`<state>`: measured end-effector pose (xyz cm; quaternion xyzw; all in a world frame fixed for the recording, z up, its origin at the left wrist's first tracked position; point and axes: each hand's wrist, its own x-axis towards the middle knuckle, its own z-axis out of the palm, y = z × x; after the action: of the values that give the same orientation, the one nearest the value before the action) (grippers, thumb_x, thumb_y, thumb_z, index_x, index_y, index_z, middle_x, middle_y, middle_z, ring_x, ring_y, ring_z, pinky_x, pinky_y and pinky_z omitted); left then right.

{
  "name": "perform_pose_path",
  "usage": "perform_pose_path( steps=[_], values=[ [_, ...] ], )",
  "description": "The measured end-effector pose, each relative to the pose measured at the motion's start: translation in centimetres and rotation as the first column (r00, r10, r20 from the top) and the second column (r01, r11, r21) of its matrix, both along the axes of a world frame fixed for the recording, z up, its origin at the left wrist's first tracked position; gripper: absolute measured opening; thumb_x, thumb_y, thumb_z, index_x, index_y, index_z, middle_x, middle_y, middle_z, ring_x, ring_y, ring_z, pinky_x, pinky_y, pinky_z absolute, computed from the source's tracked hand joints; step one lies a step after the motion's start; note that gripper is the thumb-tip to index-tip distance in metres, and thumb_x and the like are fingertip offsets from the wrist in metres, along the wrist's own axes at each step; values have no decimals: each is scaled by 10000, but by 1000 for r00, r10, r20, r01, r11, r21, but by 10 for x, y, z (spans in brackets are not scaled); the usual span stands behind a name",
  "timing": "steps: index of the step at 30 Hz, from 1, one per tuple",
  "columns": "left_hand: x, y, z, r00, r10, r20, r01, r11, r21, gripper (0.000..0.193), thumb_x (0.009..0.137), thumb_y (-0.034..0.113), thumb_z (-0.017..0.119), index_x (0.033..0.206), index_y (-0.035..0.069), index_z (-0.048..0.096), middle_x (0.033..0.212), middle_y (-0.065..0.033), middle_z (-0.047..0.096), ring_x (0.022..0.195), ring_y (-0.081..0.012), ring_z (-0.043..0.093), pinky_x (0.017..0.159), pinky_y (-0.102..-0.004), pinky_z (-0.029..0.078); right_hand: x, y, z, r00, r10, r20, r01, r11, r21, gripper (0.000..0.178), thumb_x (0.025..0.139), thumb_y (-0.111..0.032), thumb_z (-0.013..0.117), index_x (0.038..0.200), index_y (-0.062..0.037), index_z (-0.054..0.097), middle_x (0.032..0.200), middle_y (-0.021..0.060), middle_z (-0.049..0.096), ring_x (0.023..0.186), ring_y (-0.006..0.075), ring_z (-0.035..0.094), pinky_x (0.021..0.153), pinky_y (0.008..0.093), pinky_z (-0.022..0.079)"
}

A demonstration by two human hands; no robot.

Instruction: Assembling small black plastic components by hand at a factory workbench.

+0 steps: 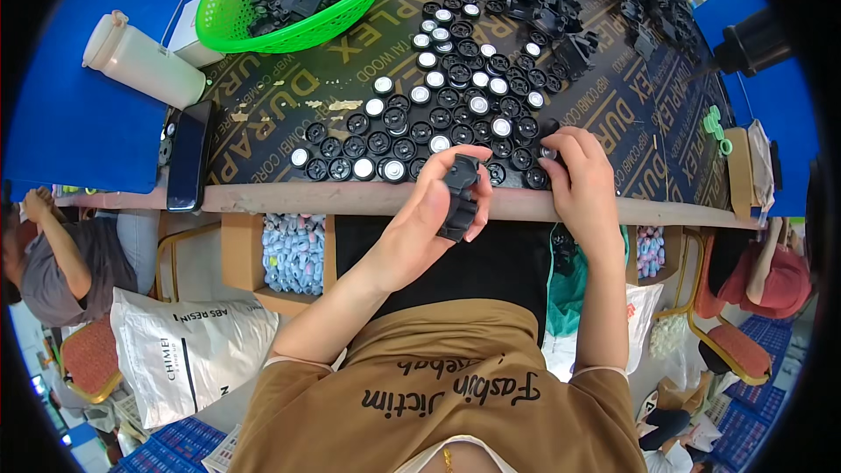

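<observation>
In front of my body, just over the near table edge, my left hand is closed around a black plastic toy-car chassis. Farther right, my right hand reaches onto the table, thumb and fingertips pinching a small black toy wheel at the edge of the loose wheels. Fingers partly cover that wheel. Many black toy wheels lie spread between and beyond my hands, some showing white-and-silver faces.
A green basket of black parts stands far left, near a white bottle and a phone. Black plastic parts are heaped at the far right. Below the table edge sits a carton of small wrapped pieces. People sit on both sides.
</observation>
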<state>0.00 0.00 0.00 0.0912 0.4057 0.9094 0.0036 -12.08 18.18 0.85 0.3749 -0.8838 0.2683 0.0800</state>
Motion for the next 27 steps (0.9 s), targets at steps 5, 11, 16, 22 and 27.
perform_pose_path(
  steps=[5, 11, 16, 22, 27],
  values=[
    [-1, 1, 7, 994, 68, 84, -57, 991, -124, 581, 907, 456, 429, 1277, 22, 319, 1028, -83, 441, 872, -159, 459, 718, -279, 381, 2, 0, 5, 972, -132, 194, 172, 962, -211, 198, 763, 25, 578, 957, -8, 558, 904, 96, 564, 807, 194, 567, 682, 304, 470],
    [-4, 2, 3, 993, 57, 100, -50, 996, -69, 578, 905, 456, 433, 1263, 14, 334, 997, -85, 453, 890, -160, 458, 744, -284, 382, -24, 13, 10, 515, 533, 671, 472, 477, -742, 250, 898, -102, 444, 1092, 29, 533, 957, 73, 549, 865, 177, 572, 745, 286, 501],
    [-5, 0, 2, 995, 80, 55, -72, 987, -143, 547, 899, 409, 473, 1264, 24, 344, 1003, -82, 466, 897, -156, 462, 771, -286, 388, -29, 2, 6, 744, 14, 668, 304, 883, -357, 106, 864, -78, 532, 956, -34, 560, 905, 44, 522, 765, 142, 504, 661, 252, 421],
    [-3, -3, 12, 992, 114, 51, -93, 944, -317, 529, 763, 85, 705, 1223, 57, 446, 1048, -38, 490, 1016, -110, 487, 875, -274, 403, -24, -13, 5, 998, -33, 55, 37, 997, -68, 195, 755, -13, 602, 947, -27, 563, 869, 117, 541, 850, 304, 546, 739, 360, 442],
    [-6, -3, 22, 951, 260, -169, -298, 621, -725, 544, 652, 146, 781, 1134, 38, 554, 986, -55, 545, 863, -151, 551, 783, -289, 445, -21, -6, 5, 987, -107, 124, 129, 973, -191, 114, 841, -56, 532, 944, -12, 551, 782, 84, 555, 750, 240, 567, 662, 313, 439]
  ],
)
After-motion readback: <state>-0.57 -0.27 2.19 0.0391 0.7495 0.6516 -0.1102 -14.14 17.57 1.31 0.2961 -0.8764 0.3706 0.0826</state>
